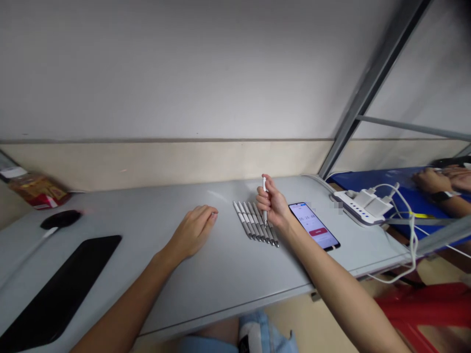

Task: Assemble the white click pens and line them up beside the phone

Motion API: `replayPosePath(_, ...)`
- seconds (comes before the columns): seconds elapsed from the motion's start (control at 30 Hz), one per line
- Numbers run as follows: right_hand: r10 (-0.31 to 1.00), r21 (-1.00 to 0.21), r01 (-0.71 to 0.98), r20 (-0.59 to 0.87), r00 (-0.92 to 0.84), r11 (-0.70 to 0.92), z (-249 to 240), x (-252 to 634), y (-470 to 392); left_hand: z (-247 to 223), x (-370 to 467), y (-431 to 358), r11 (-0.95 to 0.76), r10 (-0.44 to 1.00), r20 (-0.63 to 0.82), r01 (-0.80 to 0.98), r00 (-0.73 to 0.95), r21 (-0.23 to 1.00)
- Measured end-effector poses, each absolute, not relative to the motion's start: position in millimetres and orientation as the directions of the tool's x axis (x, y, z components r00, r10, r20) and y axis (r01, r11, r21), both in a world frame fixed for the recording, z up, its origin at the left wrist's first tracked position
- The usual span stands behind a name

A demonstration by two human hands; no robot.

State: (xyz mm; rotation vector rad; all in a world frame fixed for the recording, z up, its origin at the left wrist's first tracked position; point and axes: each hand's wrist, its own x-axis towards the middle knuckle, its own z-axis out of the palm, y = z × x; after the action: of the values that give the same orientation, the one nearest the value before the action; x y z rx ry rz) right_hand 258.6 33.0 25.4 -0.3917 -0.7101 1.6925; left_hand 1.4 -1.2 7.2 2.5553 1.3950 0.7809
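My right hand (273, 201) is closed around a white and grey pen (264, 211), held upright with its tip down and my thumb at its top end. Below and beside that hand, several matching pens (250, 220) lie side by side in a slanted row, the right-hand ones partly hidden by the hand. My left hand (196, 228) rests on the grey table (221, 284) left of the row, fingers curled together, with nothing visible in them.
Right of the pens lies a lit phone (314, 225) showing a timer. Beyond it sits a white power strip (360, 206) with plugs and cables. A black mat (62, 294), a dark round object (61, 219) and a packaged jar (39, 189) are leftward. Another person's hands (434, 180) are far right.
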Motion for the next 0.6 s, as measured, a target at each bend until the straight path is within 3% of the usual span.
replayPosePath(0.6, 0.973, -0.781, -0.625, 0.149, -0.174, 0.008, 31.8, 265.2, 33.6, 5.8, 1.8, -0.2, -0.588, 0.802, 0.342, 0.749, 0.490, 0.305)
